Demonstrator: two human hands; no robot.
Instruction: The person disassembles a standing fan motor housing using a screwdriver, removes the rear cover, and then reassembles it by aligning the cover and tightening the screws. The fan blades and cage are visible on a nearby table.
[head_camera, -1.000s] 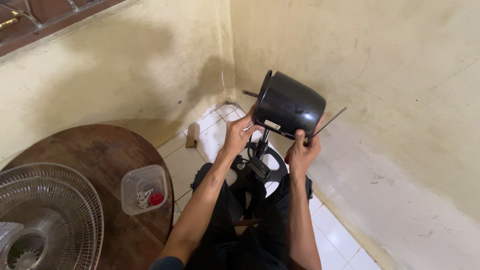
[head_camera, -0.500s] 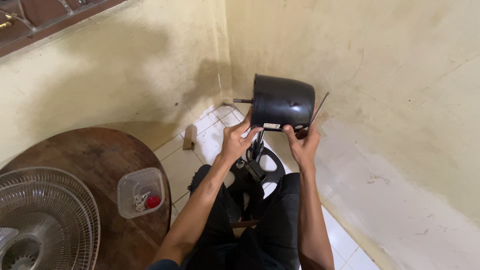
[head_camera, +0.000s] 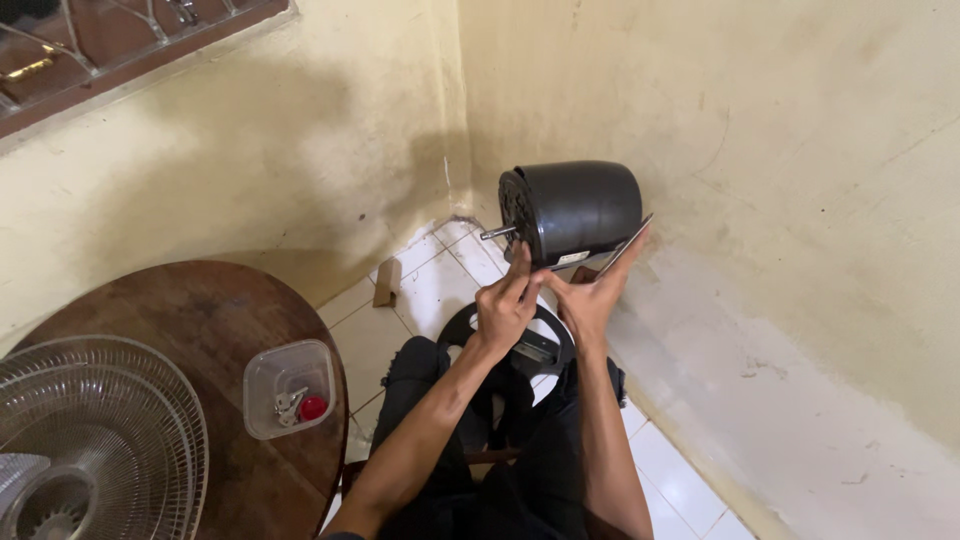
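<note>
both hands up under the black fan motor housing (head_camera: 580, 212), its shaft pointing left. left hand (head_camera: 505, 305) pinched at the housing's front lower edge; right hand (head_camera: 590, 295) gripped a thin screwdriver (head_camera: 628, 245), angled up-right beside it.

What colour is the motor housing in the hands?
Glossy black motor housing; head view shows it.

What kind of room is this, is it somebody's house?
Probably a corner of a home used for fixing things. The walls are worn and yellowish, the floor is white tile, and a wooden table holds a fan guard. Both hands hold a black fan motor.
</note>
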